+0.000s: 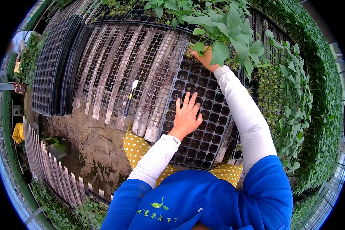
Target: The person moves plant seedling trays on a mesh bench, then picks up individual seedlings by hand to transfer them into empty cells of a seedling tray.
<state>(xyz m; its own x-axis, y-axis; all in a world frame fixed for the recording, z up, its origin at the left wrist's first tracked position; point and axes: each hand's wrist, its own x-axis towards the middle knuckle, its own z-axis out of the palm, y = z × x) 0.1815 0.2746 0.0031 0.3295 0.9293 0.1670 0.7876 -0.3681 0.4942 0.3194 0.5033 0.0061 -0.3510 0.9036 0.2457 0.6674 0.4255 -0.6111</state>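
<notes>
My left hand [187, 117] lies palm down on a black plastic seedling tray [175, 86], its fingers apart and holding nothing. Most cells of this tray show no plants. At the tray's far end, my right hand [207, 59] has its fingertips at a plug of growing medium [188, 53] in the corner. Broad seedling leaves [220, 53] hang over that hand and hide part of its fingers, so whether it grips a stem cannot be seen. More leafy seedlings [233, 26] lean over the far right part of the tray.
A slatted mesh bench [118, 57] carries a small white-tipped tool with a dark handle [128, 103]. Stacked trays [54, 66] stand at left. Dense seedlings [290, 86] line the right. Another person [20, 40] is at far left. Bare ground [83, 138] lies left of my knees.
</notes>
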